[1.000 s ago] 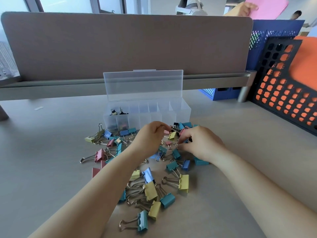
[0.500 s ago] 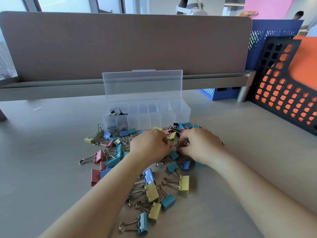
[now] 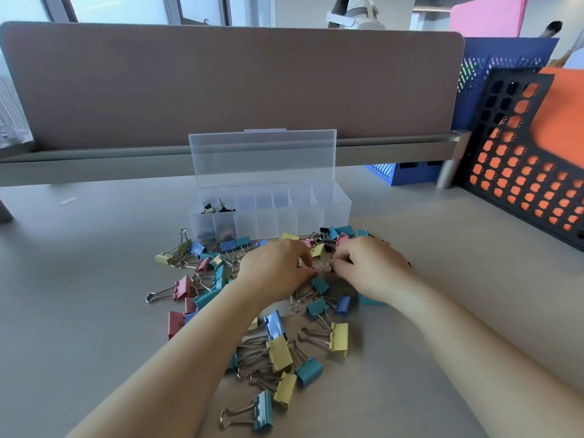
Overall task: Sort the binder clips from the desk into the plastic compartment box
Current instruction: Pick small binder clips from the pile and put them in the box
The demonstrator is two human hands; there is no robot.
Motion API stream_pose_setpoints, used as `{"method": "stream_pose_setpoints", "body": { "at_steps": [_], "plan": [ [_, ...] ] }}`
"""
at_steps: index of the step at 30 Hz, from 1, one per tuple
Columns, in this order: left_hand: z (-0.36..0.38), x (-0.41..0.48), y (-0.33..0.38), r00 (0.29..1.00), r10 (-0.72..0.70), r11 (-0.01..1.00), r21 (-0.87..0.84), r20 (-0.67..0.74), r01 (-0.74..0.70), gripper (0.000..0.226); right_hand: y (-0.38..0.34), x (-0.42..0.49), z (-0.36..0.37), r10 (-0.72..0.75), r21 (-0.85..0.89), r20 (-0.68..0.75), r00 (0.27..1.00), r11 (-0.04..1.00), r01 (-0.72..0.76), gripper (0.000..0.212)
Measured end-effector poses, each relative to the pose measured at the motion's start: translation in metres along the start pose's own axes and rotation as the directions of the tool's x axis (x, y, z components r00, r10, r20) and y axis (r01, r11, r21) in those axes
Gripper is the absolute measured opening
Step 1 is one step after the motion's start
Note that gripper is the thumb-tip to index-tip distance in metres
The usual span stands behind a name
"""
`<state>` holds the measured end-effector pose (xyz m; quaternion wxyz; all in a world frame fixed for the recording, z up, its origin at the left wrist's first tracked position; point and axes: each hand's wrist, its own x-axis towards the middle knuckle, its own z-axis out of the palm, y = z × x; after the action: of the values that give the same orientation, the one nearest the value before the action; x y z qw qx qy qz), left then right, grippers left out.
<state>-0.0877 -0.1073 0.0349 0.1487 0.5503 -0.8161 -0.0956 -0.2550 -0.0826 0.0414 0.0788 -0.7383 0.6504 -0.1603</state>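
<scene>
Several coloured binder clips (image 3: 278,352) lie in a loose pile on the grey desk (image 3: 79,311), in front of a clear plastic compartment box (image 3: 335,210) with its lid up. Its two leftmost compartments hold a few small dark clips (image 3: 218,208). My left hand (image 3: 275,270) and my right hand (image 3: 369,267) meet over the pile's far part, fingers curled. Between their fingertips they pinch a small pale pink clip (image 3: 322,268), partly hidden by the fingers.
A brown desk partition (image 3: 227,86) on a grey rail stands right behind the box. A black perforated file holder (image 3: 518,172) with orange folders stands at the right, a blue basket (image 3: 407,173) behind it. A person stands beyond the partition.
Both hands drew closer together over the pile, and their fingertips now meet on one small clip. The pile and the box have not moved.
</scene>
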Motion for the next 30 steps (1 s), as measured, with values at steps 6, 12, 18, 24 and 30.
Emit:
{"method": "stream_pose_setpoints", "body": {
  "at_steps": [6, 12, 18, 24, 30],
  "plan": [
    [-0.03, 0.001, -0.001, 0.935, -0.199, 0.411, -0.841, 0.293, 0.351, 0.019, 0.013, 0.01, -0.024, 0.222, 0.951, 0.272, 0.936, 0.084, -0.296, 0.024],
    [-0.042, 0.007, -0.014, 0.866, -0.034, -0.258, -0.842, 0.499, 0.474, 0.027, 0.02, 0.027, -0.031, 0.136, 0.928, 0.354, 0.925, -0.174, -0.329, 0.032],
    [-0.033, 0.029, -0.018, 0.869, -0.189, -0.142, -0.889, 0.457, 0.436, 0.033, 0.006, 0.047, -0.022, 0.191, 0.857, 0.178, 0.965, 0.451, -0.247, 0.021],
    [-0.025, 0.037, -0.02, 0.913, -0.322, 0.265, -0.903, 0.249, 0.339, 0.026, 0.0, 0.058, -0.009, 0.08, 0.47, 0.094, 0.992, 0.875, -0.115, 0.008],
    [-0.014, 0.04, -0.012, 0.958, -0.282, 0.704, -0.667, 0.05, 0.242, 0.029, -0.008, 0.053, -0.014, 0.025, 0.199, 0.182, 0.983, 0.978, -0.062, 0.022]
  ]
}}
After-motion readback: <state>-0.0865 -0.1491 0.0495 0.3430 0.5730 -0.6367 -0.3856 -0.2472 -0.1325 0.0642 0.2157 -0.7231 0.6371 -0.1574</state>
